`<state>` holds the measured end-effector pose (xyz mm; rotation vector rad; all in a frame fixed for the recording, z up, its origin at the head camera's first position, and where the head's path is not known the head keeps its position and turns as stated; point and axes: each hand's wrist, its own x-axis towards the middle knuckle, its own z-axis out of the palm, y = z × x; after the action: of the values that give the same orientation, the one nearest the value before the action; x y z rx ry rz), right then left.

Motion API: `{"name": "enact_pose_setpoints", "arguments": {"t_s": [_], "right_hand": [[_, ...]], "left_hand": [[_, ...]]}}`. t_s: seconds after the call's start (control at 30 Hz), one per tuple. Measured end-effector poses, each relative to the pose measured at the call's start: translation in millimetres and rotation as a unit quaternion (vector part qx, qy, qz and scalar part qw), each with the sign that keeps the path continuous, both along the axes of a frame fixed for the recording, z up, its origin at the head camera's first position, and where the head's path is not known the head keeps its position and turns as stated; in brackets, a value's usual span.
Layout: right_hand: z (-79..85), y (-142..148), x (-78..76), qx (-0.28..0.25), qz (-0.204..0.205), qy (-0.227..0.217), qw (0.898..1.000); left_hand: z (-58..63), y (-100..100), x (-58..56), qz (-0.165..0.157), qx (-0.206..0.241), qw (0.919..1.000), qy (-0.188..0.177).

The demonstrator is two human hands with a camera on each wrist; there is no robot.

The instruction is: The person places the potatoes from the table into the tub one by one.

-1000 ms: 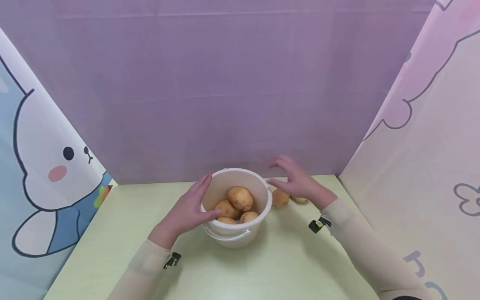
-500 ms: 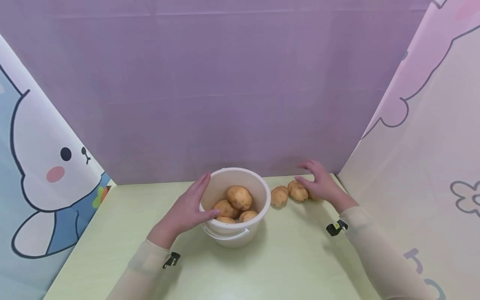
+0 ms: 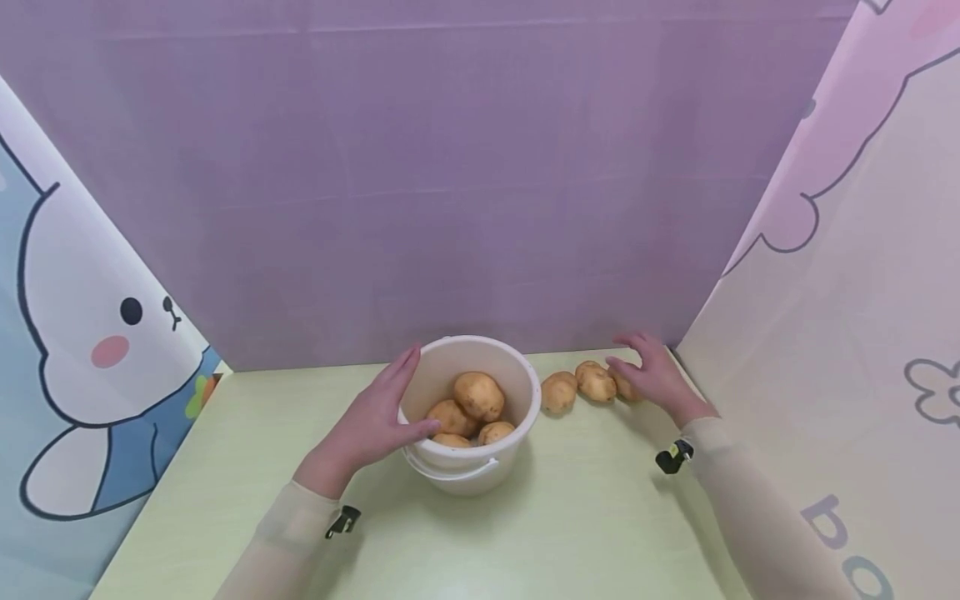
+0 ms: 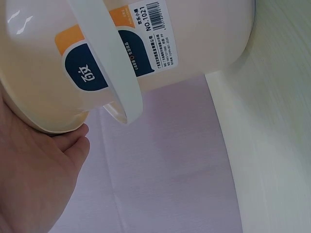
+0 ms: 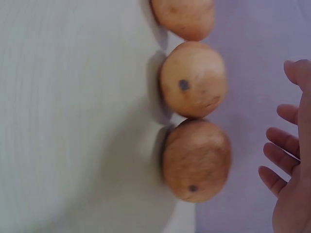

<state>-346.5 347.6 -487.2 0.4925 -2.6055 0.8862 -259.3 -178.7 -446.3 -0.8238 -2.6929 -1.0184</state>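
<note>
A white bucket with several potatoes inside stands upright on the pale table. My left hand holds its left rim, thumb over the mouth and fingers stretched along the edge. In the left wrist view, the bucket's labelled side and part of the left hand show; the thumb is hidden. Right of the bucket, three potatoes lie in a row: a near one, a middle one and a far one. My right hand hovers by the far potato, fingers loosely bent, apart from the potatoes in the right wrist view.
A purple cloth wall rises at the table's back edge. Printed panels stand at the left and right. The bucket's handle hangs down at its front. The pale table extends toward the front.
My right hand has moved right, from beside the bucket's rim to the far potato, uncovering the middle potato. The left hand and the bucket stay in place.
</note>
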Motion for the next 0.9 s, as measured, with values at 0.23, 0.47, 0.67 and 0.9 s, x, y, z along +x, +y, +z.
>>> {"name": "enact_pose_setpoints", "arguments": {"t_s": [0.23, 0.47, 0.67, 0.9], "right_hand": [[-20.8, 9, -7.4, -0.041, -0.031, -0.057, 0.997], [-37.6, 16, -17.1, -0.069, -0.055, -0.088, 0.992], [-51.3, 18, -23.7, -0.074, -0.074, -0.115, 0.988], [-58.6, 17, -24.2, -0.071, -0.091, -0.14, 0.983]], "left_hand": [[-0.2, 1, 0.1, 0.001, 0.0, 1.0, -0.003], [-0.1, 1, -0.2, 0.004, -0.004, 1.0, -0.003], [-2.1, 0, -1.3, 0.002, -0.006, 1.0, 0.001], [-2.3, 1, -2.2, 0.004, -0.006, 1.0, 0.002]]}}
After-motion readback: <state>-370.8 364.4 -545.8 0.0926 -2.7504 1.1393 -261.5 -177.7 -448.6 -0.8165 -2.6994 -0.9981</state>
